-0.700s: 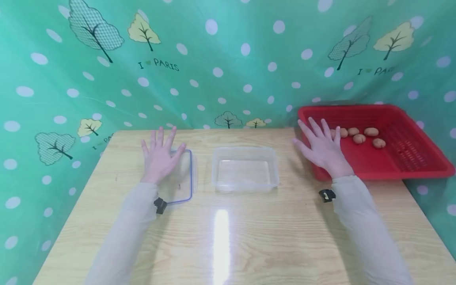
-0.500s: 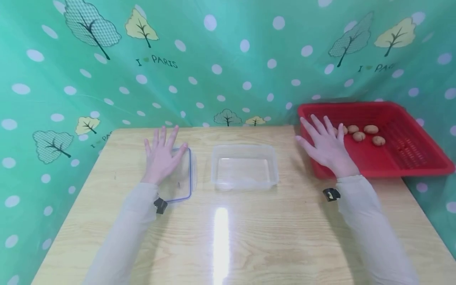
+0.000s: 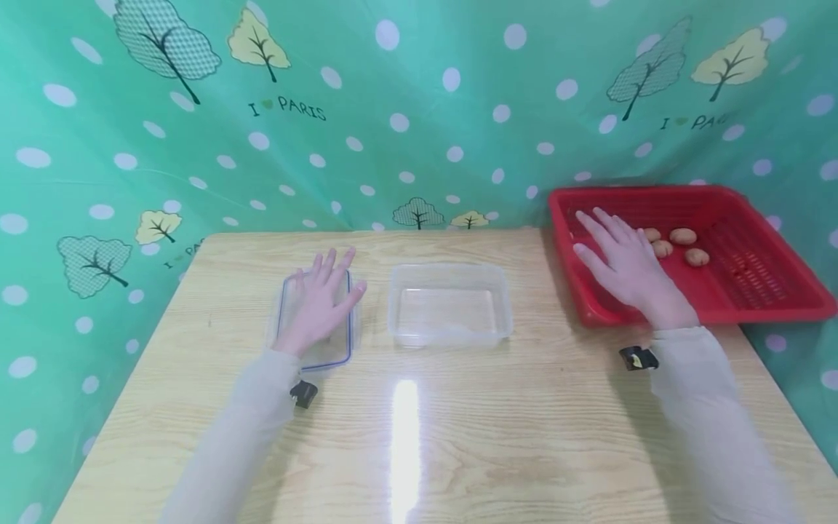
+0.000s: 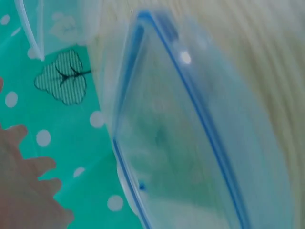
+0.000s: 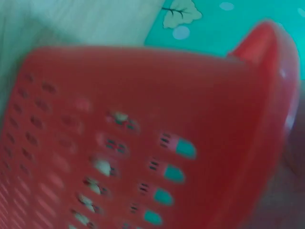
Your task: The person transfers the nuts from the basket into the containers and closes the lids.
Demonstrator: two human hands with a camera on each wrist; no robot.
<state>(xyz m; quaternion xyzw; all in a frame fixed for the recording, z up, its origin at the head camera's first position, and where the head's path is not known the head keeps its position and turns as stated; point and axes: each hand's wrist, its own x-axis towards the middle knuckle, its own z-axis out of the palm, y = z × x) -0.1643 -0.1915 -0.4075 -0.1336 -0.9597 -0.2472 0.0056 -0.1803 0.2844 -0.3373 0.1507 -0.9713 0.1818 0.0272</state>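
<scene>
In the head view my left hand (image 3: 317,309), fingers spread and holding nothing, hovers over a clear lid (image 3: 330,349) with a blue seal line. The left wrist view shows that lid (image 4: 167,157) close up. Over the left part of a red plastic basket (image 3: 703,295) is my right hand (image 3: 631,273), fingers extended and grasping nothing. Several brown walnuts (image 3: 697,257) lie inside the basket, some hidden behind the hand. A clear plastic box (image 3: 450,313) stands uncovered between the two hands. The right wrist view is filled by the basket's slotted wall (image 5: 143,95).
Everything rests on a light wooden table (image 3: 511,429) with a bright glare strip near its middle. A green dotted curtain (image 3: 366,94) hangs behind and along both sides. The basket's right end overhangs the table's edge.
My right hand has moved right, further over the basket, now covering some walnuts. The left hand has shifted right across the lid, uncovering its left edge.
</scene>
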